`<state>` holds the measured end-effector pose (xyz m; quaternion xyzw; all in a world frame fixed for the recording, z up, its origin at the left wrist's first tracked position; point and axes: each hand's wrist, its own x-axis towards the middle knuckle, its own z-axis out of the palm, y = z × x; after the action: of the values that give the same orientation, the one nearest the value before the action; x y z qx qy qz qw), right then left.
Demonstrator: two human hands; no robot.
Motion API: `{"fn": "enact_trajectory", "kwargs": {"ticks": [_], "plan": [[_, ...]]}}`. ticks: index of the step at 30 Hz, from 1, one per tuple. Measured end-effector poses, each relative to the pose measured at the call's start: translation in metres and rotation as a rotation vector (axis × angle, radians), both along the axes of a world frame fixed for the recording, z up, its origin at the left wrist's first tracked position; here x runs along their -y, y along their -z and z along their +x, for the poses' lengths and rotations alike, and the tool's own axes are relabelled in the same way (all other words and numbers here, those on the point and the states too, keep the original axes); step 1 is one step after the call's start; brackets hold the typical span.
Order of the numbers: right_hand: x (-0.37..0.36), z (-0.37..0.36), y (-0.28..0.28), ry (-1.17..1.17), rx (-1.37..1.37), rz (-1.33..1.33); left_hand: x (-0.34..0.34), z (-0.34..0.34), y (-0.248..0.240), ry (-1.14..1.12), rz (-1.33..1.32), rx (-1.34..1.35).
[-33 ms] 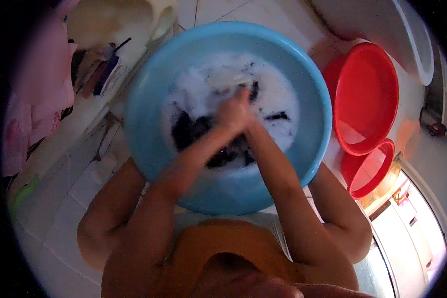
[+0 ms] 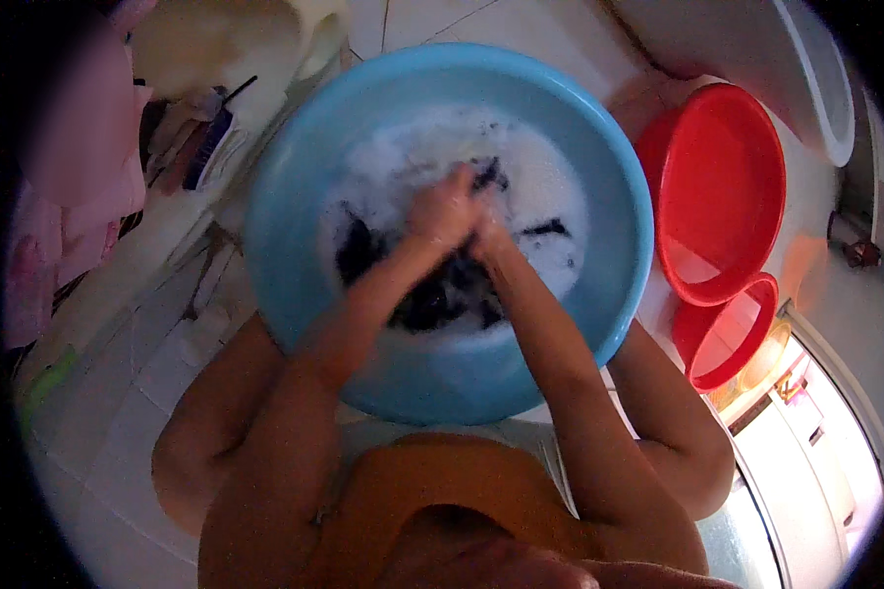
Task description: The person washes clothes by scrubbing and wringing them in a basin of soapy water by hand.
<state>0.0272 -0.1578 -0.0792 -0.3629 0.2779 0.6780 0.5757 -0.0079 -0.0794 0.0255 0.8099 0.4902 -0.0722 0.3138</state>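
Observation:
Between my legs stands a big round blue basin (image 2: 604, 245) with foamy water (image 2: 550, 162) in it. A dark wet cloth (image 2: 442, 299) lies partly under the foam, with pieces of it showing in several places. Over the basin's middle, my left hand (image 2: 440, 214) and my right hand (image 2: 485, 234) are pressed close together on the cloth, the left one a little higher in the picture. Both look closed, with the dark cloth bunched at them; the fingers are partly blurred and the gripped part is mostly hidden.
Two red basins (image 2: 727, 196) lean at the right, below a large pale tub (image 2: 825, 88). To the left, pink cloth (image 2: 88, 177) hangs beside a pale stand holding a dark-bristled brush (image 2: 209, 149). A bright doorway (image 2: 815, 422) opens at lower right.
My left hand has shifted slightly left, and the two hands overlap a little less. The cloth under them has moved slightly; the basin stays put.

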Motion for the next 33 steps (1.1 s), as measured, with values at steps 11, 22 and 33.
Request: {"fn": "enact_trajectory", "kwargs": {"ticks": [11,22,33], "plan": [[-0.004,0.083,-0.074,-0.131,0.224,0.048,-0.026,-0.021,0.042,0.097,0.206,-0.237],[-0.024,0.055,-0.016,0.016,0.107,0.001,0.017,0.032,0.015,-0.404,-0.078,0.436],[0.055,0.035,-0.097,-0.229,0.015,0.149,0.008,-0.073,-0.007,0.006,0.248,-0.075]]}}
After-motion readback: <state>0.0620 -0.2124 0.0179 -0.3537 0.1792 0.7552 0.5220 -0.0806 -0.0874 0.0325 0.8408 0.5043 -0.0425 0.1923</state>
